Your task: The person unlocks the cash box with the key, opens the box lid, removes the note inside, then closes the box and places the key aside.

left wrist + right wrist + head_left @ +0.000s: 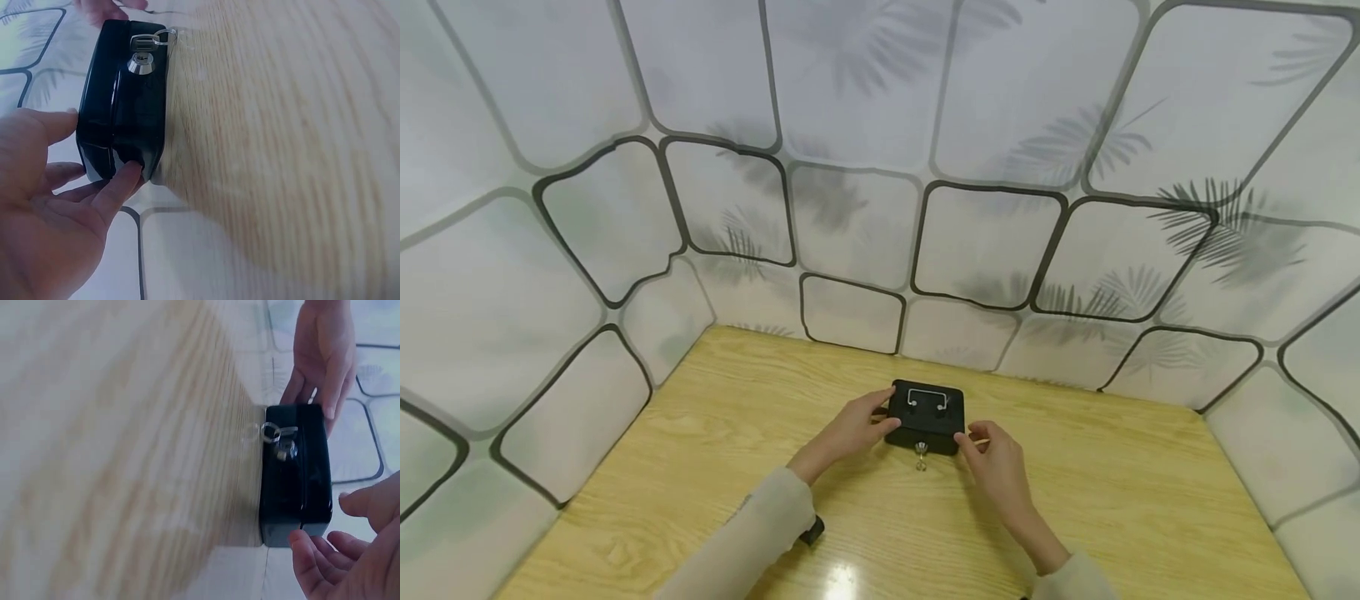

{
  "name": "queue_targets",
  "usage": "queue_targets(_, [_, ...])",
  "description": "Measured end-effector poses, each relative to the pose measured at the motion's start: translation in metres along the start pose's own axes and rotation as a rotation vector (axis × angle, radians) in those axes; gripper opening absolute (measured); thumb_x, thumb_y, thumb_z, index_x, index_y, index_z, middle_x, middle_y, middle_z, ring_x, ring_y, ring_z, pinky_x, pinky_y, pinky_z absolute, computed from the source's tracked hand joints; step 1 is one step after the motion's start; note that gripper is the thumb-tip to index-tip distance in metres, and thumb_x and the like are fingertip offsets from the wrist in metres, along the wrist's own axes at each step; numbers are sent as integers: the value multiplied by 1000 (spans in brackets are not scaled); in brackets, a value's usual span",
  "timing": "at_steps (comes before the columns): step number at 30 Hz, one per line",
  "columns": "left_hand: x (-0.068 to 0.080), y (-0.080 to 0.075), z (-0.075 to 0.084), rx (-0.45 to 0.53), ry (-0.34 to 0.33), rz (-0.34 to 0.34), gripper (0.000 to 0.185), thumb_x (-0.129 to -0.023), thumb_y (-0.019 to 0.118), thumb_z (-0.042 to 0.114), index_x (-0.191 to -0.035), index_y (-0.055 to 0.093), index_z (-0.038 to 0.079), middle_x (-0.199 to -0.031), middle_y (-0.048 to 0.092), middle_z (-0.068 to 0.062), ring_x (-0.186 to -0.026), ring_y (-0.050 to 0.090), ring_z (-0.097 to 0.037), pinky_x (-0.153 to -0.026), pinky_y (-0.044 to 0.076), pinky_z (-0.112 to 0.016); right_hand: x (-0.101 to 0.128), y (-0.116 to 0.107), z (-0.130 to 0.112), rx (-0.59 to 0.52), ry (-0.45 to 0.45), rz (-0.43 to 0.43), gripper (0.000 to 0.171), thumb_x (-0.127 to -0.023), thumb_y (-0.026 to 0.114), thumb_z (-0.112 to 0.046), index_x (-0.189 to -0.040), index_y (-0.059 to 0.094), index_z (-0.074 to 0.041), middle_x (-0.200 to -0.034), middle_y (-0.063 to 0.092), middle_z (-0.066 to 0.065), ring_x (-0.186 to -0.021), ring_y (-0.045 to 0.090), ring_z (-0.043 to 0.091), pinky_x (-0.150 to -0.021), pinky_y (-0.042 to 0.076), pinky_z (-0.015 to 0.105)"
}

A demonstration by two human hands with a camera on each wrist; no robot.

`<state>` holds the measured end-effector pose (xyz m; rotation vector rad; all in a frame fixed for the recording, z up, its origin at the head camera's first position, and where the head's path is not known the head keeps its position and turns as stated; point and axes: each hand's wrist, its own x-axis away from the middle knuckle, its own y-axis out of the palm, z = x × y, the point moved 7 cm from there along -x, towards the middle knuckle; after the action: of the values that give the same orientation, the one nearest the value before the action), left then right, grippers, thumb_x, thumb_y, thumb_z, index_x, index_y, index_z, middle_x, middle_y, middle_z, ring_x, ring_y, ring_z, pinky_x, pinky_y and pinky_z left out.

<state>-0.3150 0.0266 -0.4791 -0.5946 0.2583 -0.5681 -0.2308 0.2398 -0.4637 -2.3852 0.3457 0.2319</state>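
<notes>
A small black cash box (925, 421) with a folding metal handle (927, 398) on its lid sits on the wooden table, lid down. In its front lock (142, 62) is a key (145, 42) on a ring (921, 467). My left hand (857, 425) holds the box's left end, thumb and fingers spread around the corners. At the right end is my right hand (996, 462), its fingers loosely bent. In the right wrist view one fingertip (299, 537) is right at the lid seam, while another digit stands a little apart from the lid.
The wooden table (700, 433) runs back to a patterned wall covering (857, 217) with dark outlines and leaf prints, which also lines the left and right sides. A black piece (812, 530) shows beside my left sleeve (767, 517).
</notes>
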Motion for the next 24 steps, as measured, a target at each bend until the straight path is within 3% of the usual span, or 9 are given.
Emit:
queue_targets(7, [0,1,0,16,12,-13,67,-102,68,19,-158,37,-1,-159,41,-22,-132,56,-38,-106,48,-47,12,4,-9,-29,23,18,21,-96,77,-17,-102,71,2,-89,72,7,-76,67,17,-64,54,26])
queue_targets(15, [0,3,-1,30,18,2,69,-98,72,10,-157,38,-4,-158,41,-24,-131,57,-38,-104,51,-44,21,27,-15,-17,-2,-41,15,-94,78,-14,-92,73,0,-79,70,2,-71,63,12,-60,51,25])
queue_targets(24, [-2,2,1,5,21,20,70,-96,75,12,-156,40,-2,-158,42,-21,-131,58,-35,-103,51,-41,21,44,-19,1,49,-117,16,-92,79,-16,-89,74,-1,-76,68,1,-68,60,11,-60,51,28])
